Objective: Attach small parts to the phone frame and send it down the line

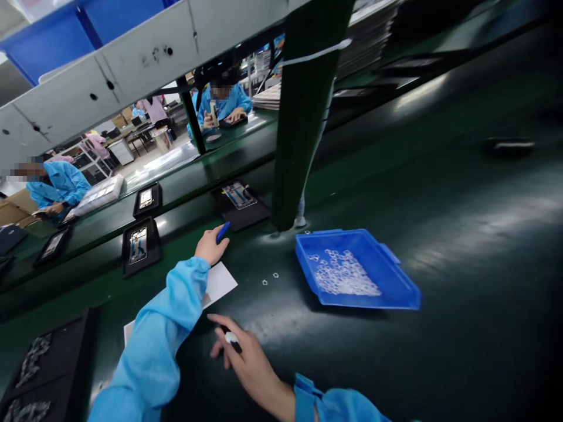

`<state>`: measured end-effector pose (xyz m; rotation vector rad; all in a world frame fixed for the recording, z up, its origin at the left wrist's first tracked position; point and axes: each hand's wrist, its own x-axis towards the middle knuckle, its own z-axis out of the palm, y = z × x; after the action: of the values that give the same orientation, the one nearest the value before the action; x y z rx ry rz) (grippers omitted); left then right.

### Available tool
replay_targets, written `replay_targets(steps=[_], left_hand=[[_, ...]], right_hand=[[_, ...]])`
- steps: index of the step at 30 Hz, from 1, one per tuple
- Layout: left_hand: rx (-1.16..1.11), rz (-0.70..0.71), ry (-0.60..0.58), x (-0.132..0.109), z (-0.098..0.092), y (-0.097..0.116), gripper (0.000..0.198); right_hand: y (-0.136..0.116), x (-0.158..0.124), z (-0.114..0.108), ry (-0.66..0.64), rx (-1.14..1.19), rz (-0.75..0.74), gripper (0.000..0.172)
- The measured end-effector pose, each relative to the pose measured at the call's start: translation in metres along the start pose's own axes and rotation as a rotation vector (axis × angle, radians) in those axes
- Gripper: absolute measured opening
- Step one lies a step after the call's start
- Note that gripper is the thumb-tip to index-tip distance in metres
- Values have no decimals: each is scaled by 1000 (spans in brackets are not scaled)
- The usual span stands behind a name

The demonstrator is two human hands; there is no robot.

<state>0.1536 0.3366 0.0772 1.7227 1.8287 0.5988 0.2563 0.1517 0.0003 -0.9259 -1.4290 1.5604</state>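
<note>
Left hand (211, 246) is stretched forward over the green bench (440, 234), fingers closed round a blue pen (222, 232) that pokes out past the fingertips. Its long axis slants up and to the right, free end aimed toward the black tray (240, 205) just beyond, which holds a phone-like panel. Under the wrist lies a white card (220, 282), and the blue sleeve (162, 334) covers part of it.

Right hand (246, 357) sits low, near the bench's front, fingers loosely curled over a small dark piece with a white tip (231, 339) (too small to tell more). It is pinched lightly between thumb and fingers.

Off to the right, well apart from both hands, a blue bin (387, 281) rests on the bench with a heap of small clear rings (343, 275) inside. Two stray rings (270, 279) lie on the bench between the card and the bin. More black trays (141, 246) line the far lane, each with a panel. Other people in blue coats (61, 184) work across the line.
</note>
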Motion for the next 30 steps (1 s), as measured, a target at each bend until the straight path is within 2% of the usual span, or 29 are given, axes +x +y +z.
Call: replay_targets(steps=[4,7,10,15,18,23,26,30], left_hand=[[166,-11,45,33,36,21,58],[235,-32,89,44,43,23,37],[236,-18,138,44,28,17,21],[112,31,172,30,-16,-5,20],[24,11,124,22,-22,-23,22],[-113,-132,84,33,6,-38,32],[-146,-240,83,50,21,-37,33],[-122,-333,60,69,29,-34,33]], right_hand=[[-3,5,-6,33,-17,-39,49],[-7,8,-12,67,-28,-49,47],[-9,11,-16,97,-23,-57,45],[-4,14,-14,137,1,-92,39],[-3,15,-10,145,5,-106,37],[-3,9,-10,155,-3,-108,42],[-3,7,-11,168,5,-102,47],[-2,7,-10,128,2,-91,51]])
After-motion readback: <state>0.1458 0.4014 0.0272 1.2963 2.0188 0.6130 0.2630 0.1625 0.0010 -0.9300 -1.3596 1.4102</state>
